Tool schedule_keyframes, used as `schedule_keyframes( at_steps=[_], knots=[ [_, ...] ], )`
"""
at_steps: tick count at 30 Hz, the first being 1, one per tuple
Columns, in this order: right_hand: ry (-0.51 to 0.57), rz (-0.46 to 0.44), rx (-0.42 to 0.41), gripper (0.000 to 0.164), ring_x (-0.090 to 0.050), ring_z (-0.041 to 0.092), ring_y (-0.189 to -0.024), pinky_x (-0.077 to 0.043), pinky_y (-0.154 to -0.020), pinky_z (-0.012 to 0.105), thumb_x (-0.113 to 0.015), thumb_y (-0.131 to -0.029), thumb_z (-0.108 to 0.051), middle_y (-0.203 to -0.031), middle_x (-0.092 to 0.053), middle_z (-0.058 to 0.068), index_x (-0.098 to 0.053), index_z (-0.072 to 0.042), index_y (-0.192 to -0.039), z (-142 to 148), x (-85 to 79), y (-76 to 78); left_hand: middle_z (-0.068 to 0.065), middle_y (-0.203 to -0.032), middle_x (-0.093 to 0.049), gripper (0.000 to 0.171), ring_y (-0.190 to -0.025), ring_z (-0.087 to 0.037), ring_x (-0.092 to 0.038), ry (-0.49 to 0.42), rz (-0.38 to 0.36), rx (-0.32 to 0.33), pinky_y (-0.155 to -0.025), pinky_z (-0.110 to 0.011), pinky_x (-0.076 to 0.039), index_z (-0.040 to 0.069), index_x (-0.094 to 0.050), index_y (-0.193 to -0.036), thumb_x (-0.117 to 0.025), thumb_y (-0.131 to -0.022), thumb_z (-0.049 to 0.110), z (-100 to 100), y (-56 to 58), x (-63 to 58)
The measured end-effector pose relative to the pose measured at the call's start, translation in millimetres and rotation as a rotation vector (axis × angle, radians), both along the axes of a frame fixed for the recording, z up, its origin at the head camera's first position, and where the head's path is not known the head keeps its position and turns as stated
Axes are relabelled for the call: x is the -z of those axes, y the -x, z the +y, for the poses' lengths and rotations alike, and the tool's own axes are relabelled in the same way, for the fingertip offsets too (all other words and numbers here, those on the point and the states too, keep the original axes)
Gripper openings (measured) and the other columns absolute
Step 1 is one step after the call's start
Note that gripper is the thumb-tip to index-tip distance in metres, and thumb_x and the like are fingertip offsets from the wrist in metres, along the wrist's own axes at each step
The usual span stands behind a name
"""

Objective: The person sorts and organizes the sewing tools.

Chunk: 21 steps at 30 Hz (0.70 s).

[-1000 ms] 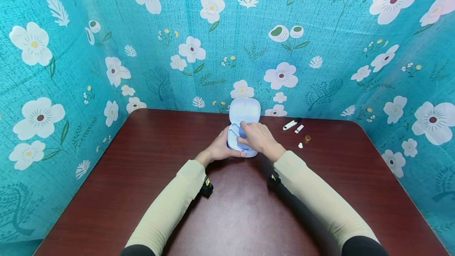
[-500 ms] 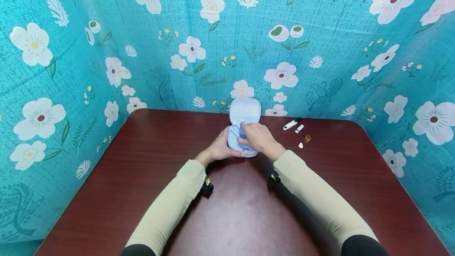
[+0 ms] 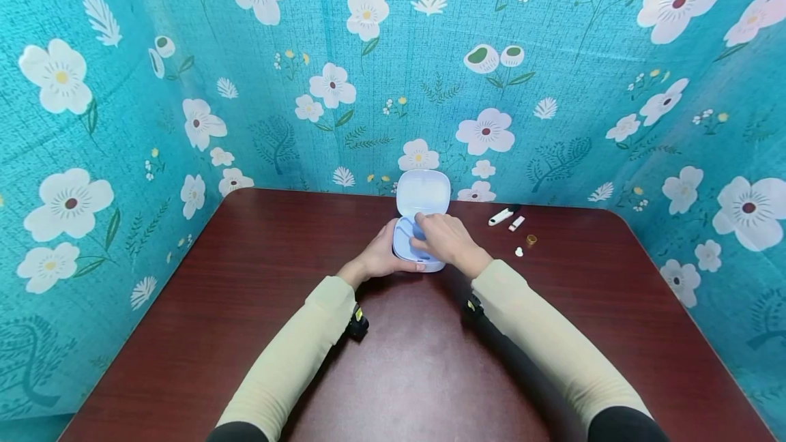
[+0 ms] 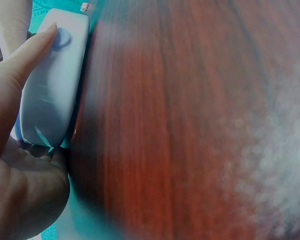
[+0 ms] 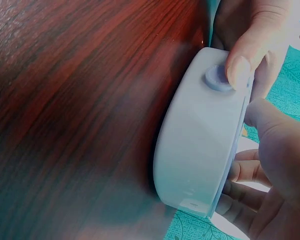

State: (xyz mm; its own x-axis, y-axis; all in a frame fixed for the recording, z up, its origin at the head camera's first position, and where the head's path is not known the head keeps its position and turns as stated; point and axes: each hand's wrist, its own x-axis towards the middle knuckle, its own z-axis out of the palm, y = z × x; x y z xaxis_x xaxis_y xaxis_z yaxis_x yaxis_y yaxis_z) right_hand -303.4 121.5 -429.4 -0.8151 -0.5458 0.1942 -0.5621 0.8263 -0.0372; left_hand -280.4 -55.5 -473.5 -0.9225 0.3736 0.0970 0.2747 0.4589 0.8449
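A pale blue-white hinged plastic case (image 3: 434,266) stands at the middle back of the table, its lid (image 3: 422,189) raised behind it. My left hand (image 3: 382,251) grips the case from the left. Its thumb lies along the front wall beside a round blue button (image 4: 61,39), and its fingers wrap round the side. My right hand (image 3: 451,236) reaches in from the right over the light blue compartmented inside (image 3: 405,232). Thumb and forefinger are spread apart, tips down in the case; the other fingers (image 5: 247,170) bend in behind. I cannot tell whether they hold anything.
Right of the case lie a white tool with a black end (image 3: 502,215), a small white block like a USB stick (image 3: 516,224), a gold ring-shaped piece (image 3: 531,240) and a tiny white piece (image 3: 519,251). A flowered blue curtain (image 3: 368,121) rises behind the dark red-brown table (image 3: 295,237).
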Motion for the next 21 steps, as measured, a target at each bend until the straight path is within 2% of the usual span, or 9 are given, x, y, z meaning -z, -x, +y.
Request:
schedule_keyframes(
  at_steps=[21],
  knots=[
    [-0.051,-0.025,0.02,0.026,-0.044,0.017,-0.053,-0.034,-0.044,0.032,-0.064,-0.083,-0.037,-0.058,-0.046,0.0,-0.052,-0.015,-0.076,-6,-11.8,0.8,0.002,-0.13,-0.04,0.11,-0.113,-0.013,-0.042,0.005,-0.015,-0.01,-0.099,-0.034,-0.035,0.015,-0.024,-0.143,-0.088,-0.059,0.043,-1,0.8,0.3]
  ],
)
